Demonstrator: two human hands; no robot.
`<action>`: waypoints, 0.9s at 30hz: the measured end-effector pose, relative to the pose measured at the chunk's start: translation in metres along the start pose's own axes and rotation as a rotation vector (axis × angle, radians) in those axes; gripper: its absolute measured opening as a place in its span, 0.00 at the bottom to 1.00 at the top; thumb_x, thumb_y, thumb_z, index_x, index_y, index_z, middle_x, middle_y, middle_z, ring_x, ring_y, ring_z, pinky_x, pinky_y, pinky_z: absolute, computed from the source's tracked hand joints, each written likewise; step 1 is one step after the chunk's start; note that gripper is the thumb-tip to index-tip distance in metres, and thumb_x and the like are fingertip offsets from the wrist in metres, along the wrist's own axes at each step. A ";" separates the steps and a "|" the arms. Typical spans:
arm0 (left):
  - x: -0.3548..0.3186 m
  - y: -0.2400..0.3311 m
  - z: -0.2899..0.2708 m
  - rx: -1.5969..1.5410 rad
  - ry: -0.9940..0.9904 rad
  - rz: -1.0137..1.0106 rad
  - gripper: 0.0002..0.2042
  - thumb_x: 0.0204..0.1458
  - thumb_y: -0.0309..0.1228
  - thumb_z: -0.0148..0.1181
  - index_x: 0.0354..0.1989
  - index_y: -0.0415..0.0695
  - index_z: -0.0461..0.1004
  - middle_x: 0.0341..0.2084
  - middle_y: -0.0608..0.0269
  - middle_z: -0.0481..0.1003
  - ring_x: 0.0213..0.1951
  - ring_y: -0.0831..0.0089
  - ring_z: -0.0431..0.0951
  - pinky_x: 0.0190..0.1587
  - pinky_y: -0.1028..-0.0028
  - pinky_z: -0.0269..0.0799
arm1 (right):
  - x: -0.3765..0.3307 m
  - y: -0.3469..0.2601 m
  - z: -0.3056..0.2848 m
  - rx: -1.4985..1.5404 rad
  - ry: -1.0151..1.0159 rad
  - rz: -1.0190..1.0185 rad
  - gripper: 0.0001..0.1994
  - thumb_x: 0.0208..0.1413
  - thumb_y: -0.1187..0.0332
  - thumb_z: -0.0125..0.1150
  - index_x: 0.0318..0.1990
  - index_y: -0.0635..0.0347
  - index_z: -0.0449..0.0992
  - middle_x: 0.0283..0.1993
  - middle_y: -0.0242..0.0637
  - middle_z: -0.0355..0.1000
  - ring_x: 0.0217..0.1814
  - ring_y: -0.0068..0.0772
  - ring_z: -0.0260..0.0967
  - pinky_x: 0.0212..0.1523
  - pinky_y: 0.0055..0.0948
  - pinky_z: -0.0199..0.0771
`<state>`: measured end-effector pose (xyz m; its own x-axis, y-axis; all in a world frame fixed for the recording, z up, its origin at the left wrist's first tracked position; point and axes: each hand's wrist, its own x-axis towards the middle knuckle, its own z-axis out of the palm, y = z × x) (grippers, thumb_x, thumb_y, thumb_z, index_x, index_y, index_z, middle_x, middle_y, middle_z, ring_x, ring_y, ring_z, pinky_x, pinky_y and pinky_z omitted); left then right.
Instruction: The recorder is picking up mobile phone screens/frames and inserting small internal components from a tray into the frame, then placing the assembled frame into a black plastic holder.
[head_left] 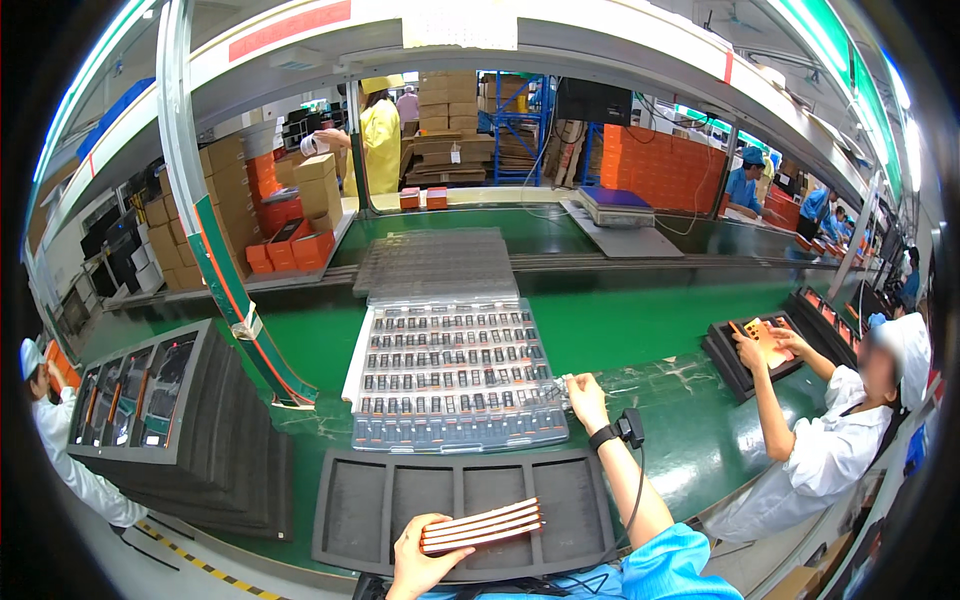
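Observation:
My left hand is closed round a stack of several thin orange phones, seen edge-on with pale bands between them. It holds them tilted over a black foam tray with several compartments, and no item shows in those in view. My right hand is at the right edge of a clear plastic tray filled with rows of small dark parts. Its thumb and fingers are pinched together by the tray's edge; whatever is between them is too small to make out. A black device with a cable sits on my right wrist.
Left stands a tall stack of foam trays, the top one holding phones, beside a metal post. More clear trays lie behind. At right a co-worker holds an orange phone over a foam tray. A shelf crosses overhead.

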<state>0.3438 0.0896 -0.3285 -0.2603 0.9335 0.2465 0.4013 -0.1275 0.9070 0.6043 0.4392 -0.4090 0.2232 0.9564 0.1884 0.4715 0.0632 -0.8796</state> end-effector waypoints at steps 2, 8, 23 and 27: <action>0.000 0.000 0.000 -0.020 0.003 -0.015 0.29 0.35 0.27 0.81 0.48 0.43 0.75 0.41 0.57 0.79 0.45 0.67 0.80 0.50 0.69 0.77 | -0.005 0.003 -0.001 -0.081 -0.053 -0.031 0.20 0.57 0.52 0.67 0.36 0.64 0.77 0.32 0.43 0.79 0.36 0.36 0.78 0.43 0.34 0.76; -0.001 0.001 0.000 -0.022 0.009 -0.040 0.28 0.36 0.28 0.81 0.48 0.43 0.75 0.41 0.57 0.79 0.45 0.67 0.80 0.50 0.69 0.77 | -0.008 -0.003 0.006 -0.135 -0.110 -0.112 0.19 0.48 0.56 0.75 0.32 0.64 0.78 0.28 0.41 0.79 0.31 0.35 0.78 0.38 0.33 0.78; -0.003 -0.002 -0.003 -0.065 -0.085 -0.179 0.31 0.38 0.33 0.80 0.53 0.45 0.75 0.51 0.53 0.76 0.54 0.61 0.77 0.57 0.63 0.73 | -0.184 -0.132 -0.091 0.311 -0.544 -0.430 0.09 0.53 0.75 0.73 0.40 0.63 0.80 0.35 0.33 0.80 0.35 0.17 0.75 0.34 0.18 0.76; 0.003 -0.016 0.003 -0.047 -0.032 -0.030 0.29 0.35 0.29 0.83 0.47 0.42 0.73 0.42 0.59 0.78 0.45 0.69 0.82 0.49 0.69 0.80 | -0.214 -0.136 -0.105 0.379 -0.553 -0.497 0.14 0.50 0.77 0.75 0.44 0.63 0.79 0.35 0.36 0.81 0.32 0.19 0.77 0.32 0.19 0.77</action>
<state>0.3396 0.0958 -0.3435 -0.2427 0.9475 0.2084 0.3516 -0.1143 0.9291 0.5817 0.1956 -0.2840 -0.4328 0.7874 0.4390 0.0632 0.5123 -0.8565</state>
